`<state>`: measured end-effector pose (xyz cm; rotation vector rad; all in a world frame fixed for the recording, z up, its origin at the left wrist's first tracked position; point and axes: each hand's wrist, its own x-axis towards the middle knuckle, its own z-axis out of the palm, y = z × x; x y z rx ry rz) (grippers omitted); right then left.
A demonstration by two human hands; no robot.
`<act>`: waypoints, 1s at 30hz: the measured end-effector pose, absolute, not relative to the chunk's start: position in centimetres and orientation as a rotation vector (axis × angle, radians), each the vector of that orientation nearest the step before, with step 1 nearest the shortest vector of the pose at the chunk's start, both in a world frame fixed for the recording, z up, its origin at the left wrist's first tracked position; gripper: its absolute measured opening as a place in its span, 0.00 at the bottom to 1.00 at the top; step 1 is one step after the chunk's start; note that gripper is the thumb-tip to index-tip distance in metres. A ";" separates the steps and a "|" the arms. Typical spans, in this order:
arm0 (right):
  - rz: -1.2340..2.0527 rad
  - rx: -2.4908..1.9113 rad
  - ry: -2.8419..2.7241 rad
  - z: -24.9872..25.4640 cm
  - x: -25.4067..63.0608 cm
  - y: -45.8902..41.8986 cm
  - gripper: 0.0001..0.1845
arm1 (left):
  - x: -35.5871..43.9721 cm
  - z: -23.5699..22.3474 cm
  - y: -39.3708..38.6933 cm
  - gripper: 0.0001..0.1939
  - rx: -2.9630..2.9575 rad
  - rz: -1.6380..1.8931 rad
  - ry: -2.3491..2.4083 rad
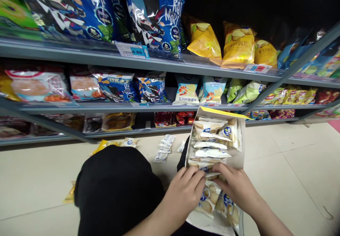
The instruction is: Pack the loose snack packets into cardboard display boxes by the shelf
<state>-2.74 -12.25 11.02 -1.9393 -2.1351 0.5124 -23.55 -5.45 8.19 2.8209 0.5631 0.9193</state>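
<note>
An open cardboard box with a yellow edge rests by my right knee, filled with small white-and-blue snack packets. Several packets stand on edge in a row in its far part. Two larger-looking packets lie flatter at the near end. My left hand reaches in from the left, its fingers curled and closed at a snack packet in the middle of the row. From the right, my right hand pinches that packet's other side between thumb and fingers. The fingers partly cover it.
Loose white packets and a yellow package lie on the tiled floor. Ahead is a grey shelf stocked with blue bags and yellow chip bags. My black-clad left knee rises left of the box.
</note>
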 end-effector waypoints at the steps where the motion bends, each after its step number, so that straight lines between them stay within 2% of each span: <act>1: 0.571 -1.915 -2.087 11.1 -2.5 -12.3 0.11 | -23.6 8.2 -5.4 0.11 2.812 0.934 0.583; 5: 0.667 -1.816 -1.921 11.8 -2.2 -13.1 0.07 | -23.6 8.1 -5.5 0.11 2.771 0.924 0.628; 6: 0.615 -1.828 -1.927 11.8 -2.4 -13.5 0.11 | -23.5 8.0 -5.6 0.11 2.767 0.924 0.623; 9: 0.372 -1.941 -2.071 10.9 -3.8 -14.5 0.39 | -23.2 7.9 -5.8 0.08 2.770 0.946 0.595; 10: 0.293 -1.979 -2.124 10.4 -4.4 -14.8 0.46 | -23.1 7.8 -5.8 0.08 2.775 0.944 0.589; 12: 0.195 -2.028 -2.173 9.2 -5.3 -15.2 0.50 | -23.1 7.8 -5.9 0.09 2.788 0.937 0.570; 16: 0.207 -2.029 -2.116 8.0 -5.7 -15.4 0.47 | -24.3 7.9 -5.4 0.07 2.687 1.087 0.567; 17: 0.207 -2.019 -2.106 8.0 -5.6 -15.3 0.46 | -24.8 7.9 -5.2 0.09 2.625 1.131 0.606; 19: 0.195 -2.005 -2.102 8.2 -5.4 -15.3 0.47 | -25.7 7.7 -4.9 0.23 2.502 1.054 0.707; 21: 0.186 -2.001 -2.108 8.5 -5.2 -15.3 0.49 | -26.3 7.2 -5.0 0.39 2.390 0.783 0.756; 23: 0.165 -1.994 -2.115 8.6 -5.3 -15.2 0.51 | -26.4 6.4 -5.5 0.46 2.284 0.532 0.757; 27: 0.086 -1.967 -2.125 8.5 -5.5 -15.1 0.51 | -25.5 4.9 -6.8 0.45 2.233 0.496 0.781; 30: 0.029 -1.891 -2.097 9.5 -5.2 -15.2 0.45 | -24.8 4.7 -7.1 0.40 2.243 0.560 0.811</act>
